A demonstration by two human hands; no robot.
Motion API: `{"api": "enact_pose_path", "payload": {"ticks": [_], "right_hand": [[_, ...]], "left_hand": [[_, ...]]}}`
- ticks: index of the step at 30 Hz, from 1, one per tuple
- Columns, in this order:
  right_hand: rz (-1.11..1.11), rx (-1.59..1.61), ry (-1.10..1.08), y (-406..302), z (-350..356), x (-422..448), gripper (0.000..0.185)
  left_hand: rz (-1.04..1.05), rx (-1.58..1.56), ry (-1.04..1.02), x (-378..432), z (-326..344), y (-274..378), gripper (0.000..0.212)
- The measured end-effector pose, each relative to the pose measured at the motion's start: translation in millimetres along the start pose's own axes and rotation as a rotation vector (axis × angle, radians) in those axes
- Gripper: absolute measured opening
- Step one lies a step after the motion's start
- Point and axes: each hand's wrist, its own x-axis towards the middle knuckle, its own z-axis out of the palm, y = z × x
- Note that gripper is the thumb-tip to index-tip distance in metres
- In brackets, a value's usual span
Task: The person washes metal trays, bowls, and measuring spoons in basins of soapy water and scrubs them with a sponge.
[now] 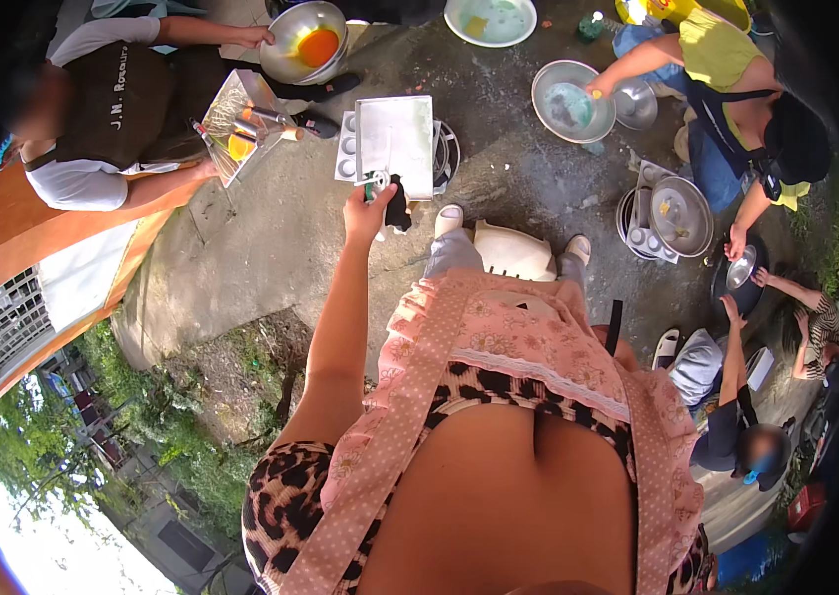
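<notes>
My left hand [369, 208] is closed on a small white utensil [377, 179] with a looped end; its kind is unclear. The utensil lies over the near edge of a rectangular metal pan [404, 137]. Under that pan, a muffin tin [346, 145] sticks out on the left and a round wire rack or stand [448, 158] on the right. A dark cloth-like item [398, 212] is just right of my fingers, and something green shows beside them. My right hand is out of view; only part of that arm shows beside the pink floral apron [523, 320].
A cream plastic stool [512, 253] stands between my feet. Left, a co-worker holds a metal bowl [305, 44] and a tray of utensils [241, 137]. Right, another reaches into a soapy basin [573, 102]; stacked pans [679, 216] stand nearby. A basin [490, 18] with a sponge lies ahead.
</notes>
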Motion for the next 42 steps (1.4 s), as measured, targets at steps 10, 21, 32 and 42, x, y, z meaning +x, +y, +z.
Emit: {"api": "enact_pose_path", "payload": {"ticks": [10, 21, 32, 42], "right_hand": [[0.012, 0.668, -0.495, -49, 58, -89, 0.028], [-0.122, -0.424, -0.465, 5, -37, -34, 0.044], [-0.502, -0.217, -0.399, -42, -89, 160, 0.036], [-0.936, -0.05, 0.18, -127, -82, 460, 0.02]], "left_hand": [[-0.106, 0.164, -0.057, 11, -80, -74, 0.046], [-0.103, -0.132, 0.281, -47, 5, -51, 0.036], [0.073, -0.026, 0.191, 46, 155, -41, 0.031], [0.49, -0.092, 0.322, 224, 336, -42, 0.031]]}}
